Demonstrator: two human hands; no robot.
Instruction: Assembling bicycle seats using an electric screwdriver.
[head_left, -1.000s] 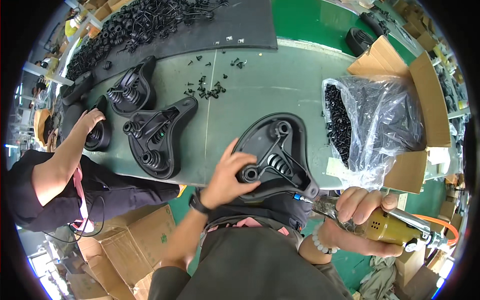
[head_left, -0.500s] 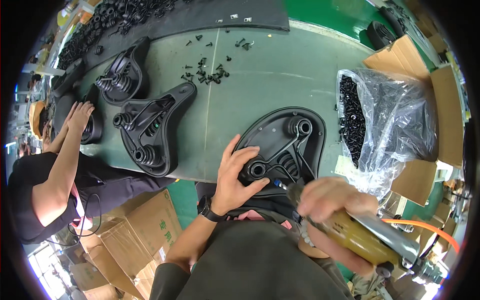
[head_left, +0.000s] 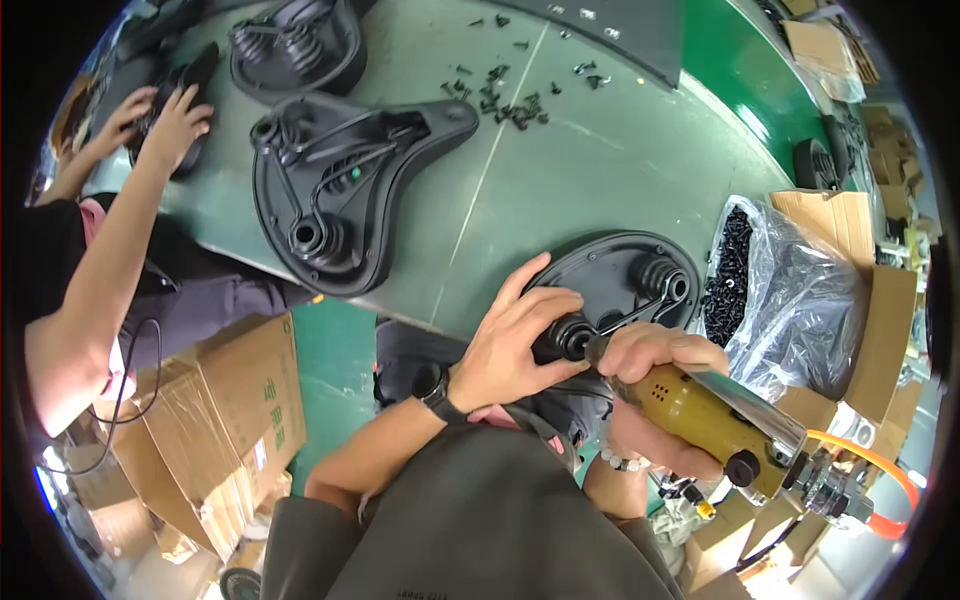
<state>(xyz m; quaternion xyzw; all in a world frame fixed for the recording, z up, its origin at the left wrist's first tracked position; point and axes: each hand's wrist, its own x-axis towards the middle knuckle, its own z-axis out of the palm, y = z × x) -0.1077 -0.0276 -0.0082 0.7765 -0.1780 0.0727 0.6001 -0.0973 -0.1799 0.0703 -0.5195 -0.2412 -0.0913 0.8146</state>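
A black bicycle saddle (head_left: 615, 264) lies underside up at the table's near edge, showing coil springs and metal rails. My left hand (head_left: 515, 345) steadies it, thumb and fingers curved around its near-left spring (head_left: 572, 336). My right hand (head_left: 660, 365) is wrapped round a yellow and silver air screwdriver (head_left: 715, 415), which lies tilted with an orange hose at its back end. The screwdriver's nose meets the round top of that near-left spring; its bit is hidden there. Part of the saddle's near side is covered by my hands.
More upturned saddles (head_left: 345, 200) lie to the left, where a co-worker's hands (head_left: 170, 130) handle another one. Loose black screws (head_left: 515, 105) are scattered at the far middle. On the right stands an open cardboard box (head_left: 885, 340) lined with plastic, full of black screws. Cartons (head_left: 215, 430) stand below left.
The screwdriver has come from below the spring onto its round top. My left hand stays at the saddle's near-left spring. The whole view has shifted and turned.
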